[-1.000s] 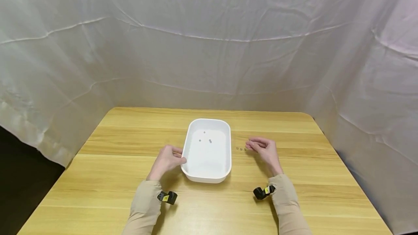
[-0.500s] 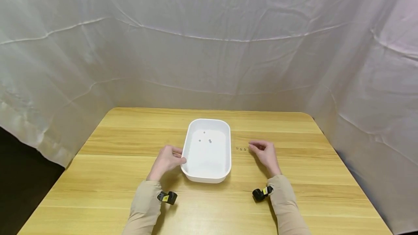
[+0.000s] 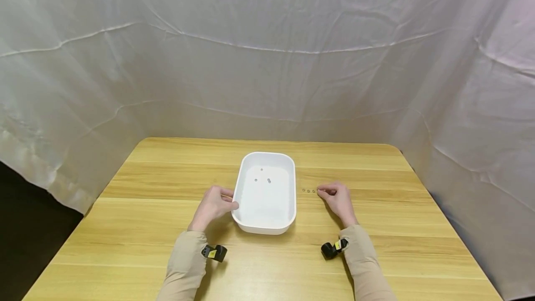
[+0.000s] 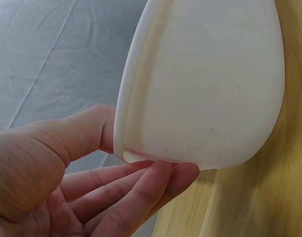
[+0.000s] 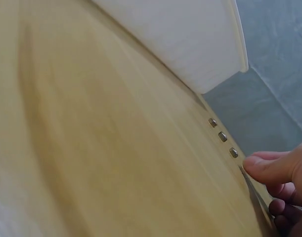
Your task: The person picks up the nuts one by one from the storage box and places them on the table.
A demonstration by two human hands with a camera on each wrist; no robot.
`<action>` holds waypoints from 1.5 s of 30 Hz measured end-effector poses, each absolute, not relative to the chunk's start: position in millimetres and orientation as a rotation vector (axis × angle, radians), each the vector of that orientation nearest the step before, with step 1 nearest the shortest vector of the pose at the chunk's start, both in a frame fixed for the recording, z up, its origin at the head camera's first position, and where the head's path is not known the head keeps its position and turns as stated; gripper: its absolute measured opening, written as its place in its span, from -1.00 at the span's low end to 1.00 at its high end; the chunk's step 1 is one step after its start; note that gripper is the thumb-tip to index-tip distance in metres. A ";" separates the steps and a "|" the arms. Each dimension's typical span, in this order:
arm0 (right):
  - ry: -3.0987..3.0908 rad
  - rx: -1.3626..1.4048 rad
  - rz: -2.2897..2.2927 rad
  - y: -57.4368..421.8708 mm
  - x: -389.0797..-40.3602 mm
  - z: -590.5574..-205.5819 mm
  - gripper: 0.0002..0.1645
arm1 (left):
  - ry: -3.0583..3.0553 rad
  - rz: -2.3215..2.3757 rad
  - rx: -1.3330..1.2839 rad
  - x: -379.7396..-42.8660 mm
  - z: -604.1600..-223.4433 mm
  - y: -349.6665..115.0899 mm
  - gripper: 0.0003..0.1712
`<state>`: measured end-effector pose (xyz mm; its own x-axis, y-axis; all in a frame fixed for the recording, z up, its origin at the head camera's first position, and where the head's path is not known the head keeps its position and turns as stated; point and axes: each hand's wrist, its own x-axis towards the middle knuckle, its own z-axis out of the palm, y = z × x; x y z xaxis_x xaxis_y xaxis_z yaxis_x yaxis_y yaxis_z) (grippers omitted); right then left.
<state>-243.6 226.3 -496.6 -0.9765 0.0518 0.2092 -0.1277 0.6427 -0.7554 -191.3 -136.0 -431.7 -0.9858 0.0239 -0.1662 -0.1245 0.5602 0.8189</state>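
A white rectangular tub [image 3: 264, 212] stands on the table with several small metal nuts [image 3: 269, 180] on its floor. My left hand [image 3: 212, 207] grips its left wall, thumb at the rim and fingers under the outside, as the left wrist view [image 4: 111, 197] shows. To the right of the tub, three nuts [image 5: 222, 137] lie in a short row on the wood. My right hand [image 3: 337, 199] is low at the right end of that row, thumb and index finger pinched together. A tiny grey nut seems to be between the fingertips, mostly hidden by them.
The wooden table [image 3: 138, 236] extends around the tub on all sides. A pale curtain [image 3: 267, 82] hangs behind and along both sides. Each wrist carries a small black camera [image 3: 215, 252].
My right hand has drawn back a little to the right, then come down to the table beside the last nut in the row. The left hand and tub have stayed still.
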 end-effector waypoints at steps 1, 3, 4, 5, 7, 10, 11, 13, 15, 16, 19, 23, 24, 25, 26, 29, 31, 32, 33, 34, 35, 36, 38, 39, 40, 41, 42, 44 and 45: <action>-2.659 0.060 1.231 226.5 -243.8 -497.4 -0.82 | 2.634 1.403 -0.087 -191.5 -432.1 -136.1 -0.57; -2.674 0.055 1.212 226.7 -244.1 -498.8 -0.82 | 2.638 1.402 -0.083 -191.9 -432.6 -136.3 -0.57; -2.679 0.055 1.206 226.9 -244.3 -499.6 -0.82 | 2.637 1.403 -0.083 -191.9 -432.8 -136.4 -0.57; -2.681 0.057 1.202 227.2 -244.3 -500.5 -0.82 | 2.635 1.404 -0.086 -191.9 -432.8 -136.5 -0.57; -2.682 0.055 1.203 227.2 -243.9 -501.5 -0.80 | 2.633 1.406 -0.087 -191.9 -432.9 -136.5 -0.57; -2.680 0.064 1.203 227.1 -243.0 -502.6 -0.79 | 2.632 1.402 -0.084 -191.5 -433.2 -136.7 -0.57; -2.677 0.066 1.209 226.9 -242.6 -502.8 -0.79 | 2.632 1.402 -0.085 -191.4 -433.0 -136.7 -0.57; -2.673 0.068 1.220 226.6 -241.9 -502.7 -0.79 | 2.632 1.398 -0.083 -191.2 -432.7 -136.7 -0.57; -2.670 0.079 1.219 226.3 -240.9 -502.6 -0.79 | 2.630 1.395 -0.080 -191.1 -432.3 -136.7 -0.57; -2.669 0.080 1.223 226.1 -240.5 -502.4 -0.79 | 2.630 1.392 -0.076 -191.3 -432.0 -136.6 -0.56; -2.664 0.090 1.217 225.4 -239.5 -502.4 -0.79 | 2.623 1.394 -0.077 -191.3 -431.7 -136.5 -0.56; -2.653 0.101 1.213 224.4 -239.3 -503.3 -0.79 | 2.620 1.401 -0.077 -191.2 -431.9 -136.6 -0.56; -2.652 0.104 1.211 224.3 -239.5 -503.7 -0.79 | 2.620 1.404 -0.078 -191.2 -432.2 -136.6 -0.56; -2.649 0.108 1.213 224.1 -239.6 -503.9 -0.79 | 2.620 1.406 -0.080 -191.0 -432.2 -136.6 -0.56; -2.647 0.109 1.214 224.1 -239.7 -504.1 -0.80 | 2.620 1.408 -0.082 -191.0 -432.4 -136.7 -0.57; -2.640 0.112 1.213 224.7 -240.3 -504.8 -0.80 | 2.622 1.408 -0.080 -191.3 -433.0 -136.8 -0.56; -2.635 0.116 1.205 225.4 -240.5 -505.3 -0.81 | 2.623 1.407 -0.080 -191.5 -433.1 -136.8 -0.56; -2.633 0.116 1.201 225.8 -240.8 -505.6 -0.81 | 2.624 1.407 -0.076 -191.6 -433.0 -136.8 -0.56; -2.631 0.115 1.200 226.1 -240.9 -505.8 -0.81 | 2.624 1.406 -0.073 -191.7 -432.9 -136.8 -0.56; -2.630 0.116 1.197 226.2 -241.0 -505.9 -0.81 | 2.623 1.407 -0.072 -191.6 -432.8 -136.8 -0.56; -2.630 0.115 1.195 226.4 -241.2 -506.0 -0.81 | 2.623 1.408 -0.071 -191.5 -432.8 -136.7 -0.56; -2.630 0.116 1.193 226.4 -241.4 -506.0 -0.81 | 2.623 1.410 -0.071 -191.4 -432.7 -136.7 -0.57; -2.635 0.112 1.195 226.2 -241.8 -505.5 -0.81 | 2.622 1.412 -0.070 -191.2 -432.5 -136.6 -0.57; -2.639 0.110 1.198 226.0 -241.7 -505.3 -0.81 | 2.622 1.412 -0.070 -191.0 -432.3 -136.5 -0.57; -2.642 0.109 1.201 225.8 -241.7 -505.1 -0.80 | 2.623 1.411 -0.071 -190.9 -432.2 -136.4 -0.57; -2.646 0.107 1.206 225.6 -241.5 -504.8 -0.80 | 2.623 1.411 -0.073 -190.9 -432.2 -136.4 -0.57; -2.650 0.106 1.211 225.2 -241.2 -504.4 -0.80 | 2.622 1.411 -0.075 -190.8 -432.1 -136.3 -0.57; -2.655 0.101 1.222 224.7 -240.6 -503.8 -0.79 | 2.620 1.410 -0.079 -190.9 -432.2 -136.2 -0.58; -2.657 0.099 1.228 224.5 -240.2 -503.5 -0.79 | 2.620 1.410 -0.079 -190.9 -432.1 -136.2 -0.57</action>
